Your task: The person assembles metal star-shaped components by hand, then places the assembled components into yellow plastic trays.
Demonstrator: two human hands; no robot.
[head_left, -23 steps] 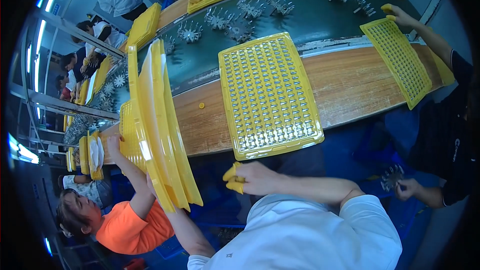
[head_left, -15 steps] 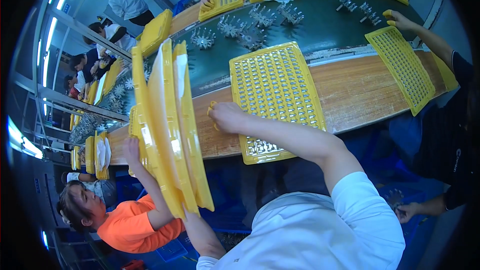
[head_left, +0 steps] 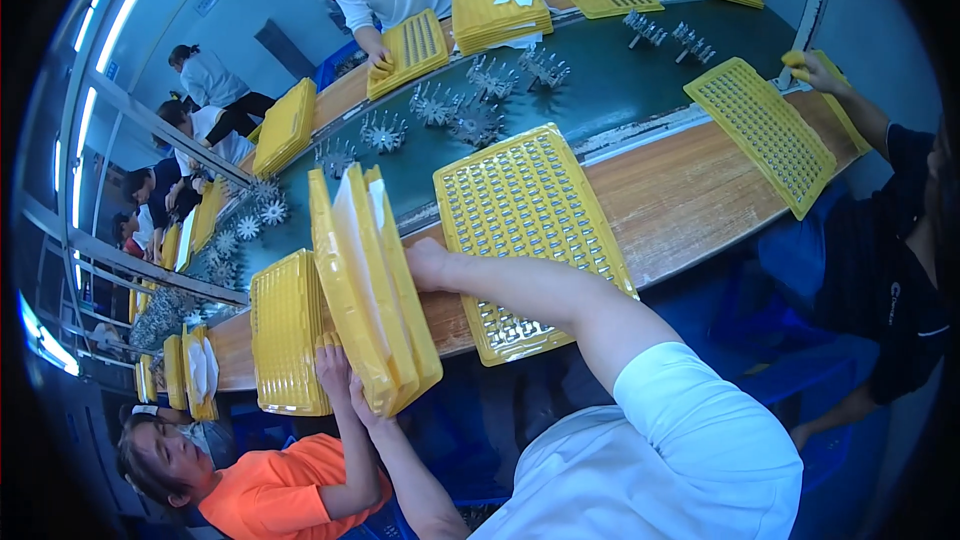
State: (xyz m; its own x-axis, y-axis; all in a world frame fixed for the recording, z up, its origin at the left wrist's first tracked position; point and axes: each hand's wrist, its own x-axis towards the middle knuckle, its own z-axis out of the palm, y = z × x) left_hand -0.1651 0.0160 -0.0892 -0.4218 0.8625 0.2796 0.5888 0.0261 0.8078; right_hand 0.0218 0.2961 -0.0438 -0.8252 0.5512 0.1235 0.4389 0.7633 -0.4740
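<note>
My left hand (head_left: 372, 414) grips the lower end of a stack of yellow plastic trays (head_left: 375, 315), held on edge with white sheets between them. My right hand (head_left: 428, 264) is at the stack's right side; its fingers are hidden behind the trays. Under my right forearm, a yellow tray (head_left: 530, 210) filled with rows of small metal parts lies on the wooden ledge. Close to my left hand is another person's hand (head_left: 333, 365), from the orange-sleeved arm. Left of the held trays stands a further pile of yellow trays (head_left: 285, 330).
Spiky metal fixtures (head_left: 435, 105) stand on the green conveyor belt (head_left: 600, 90) beyond the ledge. A co-worker at the right has a filled yellow tray (head_left: 765, 130) in front. More tray stacks (head_left: 500, 15) line the far side, where another person works.
The held stack has come lower and appears narrower, baring the tray pile on its left. My right hand has gone behind the stack's edge. The orange-sleeved person's hand has shifted downward and right.
</note>
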